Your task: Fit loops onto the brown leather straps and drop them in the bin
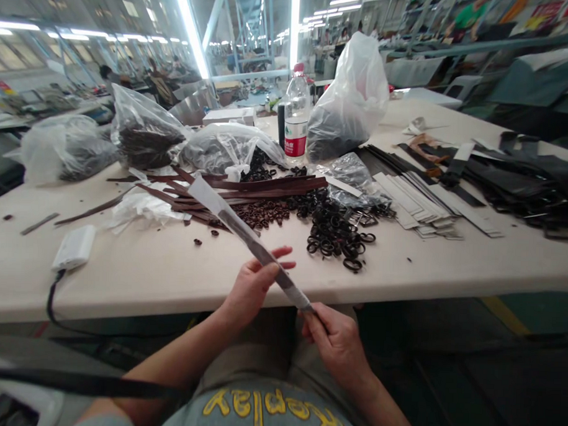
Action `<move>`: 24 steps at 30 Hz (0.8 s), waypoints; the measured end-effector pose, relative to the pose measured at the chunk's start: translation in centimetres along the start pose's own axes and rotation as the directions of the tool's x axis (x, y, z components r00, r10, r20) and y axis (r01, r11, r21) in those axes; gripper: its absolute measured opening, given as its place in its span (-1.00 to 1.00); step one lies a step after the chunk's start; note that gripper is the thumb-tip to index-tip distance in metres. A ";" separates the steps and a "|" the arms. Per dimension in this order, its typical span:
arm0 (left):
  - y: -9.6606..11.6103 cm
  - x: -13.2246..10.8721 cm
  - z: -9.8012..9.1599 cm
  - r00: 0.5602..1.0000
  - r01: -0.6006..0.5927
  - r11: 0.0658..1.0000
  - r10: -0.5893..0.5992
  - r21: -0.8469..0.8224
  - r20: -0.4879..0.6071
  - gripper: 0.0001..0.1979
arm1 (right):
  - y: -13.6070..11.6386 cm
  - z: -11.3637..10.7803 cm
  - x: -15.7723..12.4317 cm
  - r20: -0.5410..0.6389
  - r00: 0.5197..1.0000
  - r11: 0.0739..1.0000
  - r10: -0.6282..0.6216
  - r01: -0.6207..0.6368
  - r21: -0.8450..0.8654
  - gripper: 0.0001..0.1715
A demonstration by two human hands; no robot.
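Observation:
A long dark strap in a whitish, partly see-through sleeve (239,227) runs slantwise between my hands, its far end raised up and to the left. My left hand (252,285) grips it near the middle, thumb on top, with two fingers sticking out beyond it. At the near end, my right hand (338,339) is closed around the strap, thumb along it. Beyond the hands lie brown straps (285,188), a heap of small brown loops (260,212) and a pile of black rings (334,236).
Behind the heaps stand a plastic bottle (296,120) and a tall plastic bag (348,103). White strips (410,202) and black belts (513,180) lie right. A white box with a cable (75,246) sits left, near the table's front edge (169,305).

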State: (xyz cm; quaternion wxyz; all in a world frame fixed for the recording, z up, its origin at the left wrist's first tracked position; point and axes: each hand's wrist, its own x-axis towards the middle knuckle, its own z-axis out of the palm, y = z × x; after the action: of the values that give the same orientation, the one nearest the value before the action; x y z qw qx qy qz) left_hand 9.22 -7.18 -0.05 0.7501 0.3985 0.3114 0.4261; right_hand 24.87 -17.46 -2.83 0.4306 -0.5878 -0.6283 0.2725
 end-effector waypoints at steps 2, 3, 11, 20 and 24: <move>0.7 0.6 -0.2 0.989 -0.118 0.992 0.112 -0.053 -0.101 -0.64 | -0.1 0.1 0.0 0.016 1.000 1.000 -0.001 0.001 0.007 -0.62; 0.9 0.8 -0.2 0.984 -0.131 0.989 0.121 -0.070 -0.127 -0.64 | -0.2 0.1 0.0 0.012 1.000 1.000 -0.007 0.007 0.007 -0.63; 0.5 -0.3 0.0 1.000 0.004 1.000 -0.003 0.020 -0.029 -0.62 | 0.0 0.0 -0.1 0.013 1.000 1.000 -0.021 0.021 -0.011 -0.62; 0.9 0.7 -0.9 0.990 -0.090 0.993 0.097 0.070 -0.101 -0.66 | 0.2 0.8 -0.3 0.046 0.999 0.999 0.026 -0.026 -0.020 -0.56; 1.0 0.4 -1.1 0.970 -0.143 0.990 0.137 -0.018 -0.201 -0.64 | 0.4 0.1 -0.4 0.147 0.984 0.992 0.100 -0.111 0.065 -0.57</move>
State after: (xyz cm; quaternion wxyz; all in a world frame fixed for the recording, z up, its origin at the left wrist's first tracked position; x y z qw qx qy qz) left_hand 8.14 -6.19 0.22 0.6896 0.3626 0.3491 0.5207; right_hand 24.92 -17.77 -3.31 0.3903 -0.5832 -0.6153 0.3591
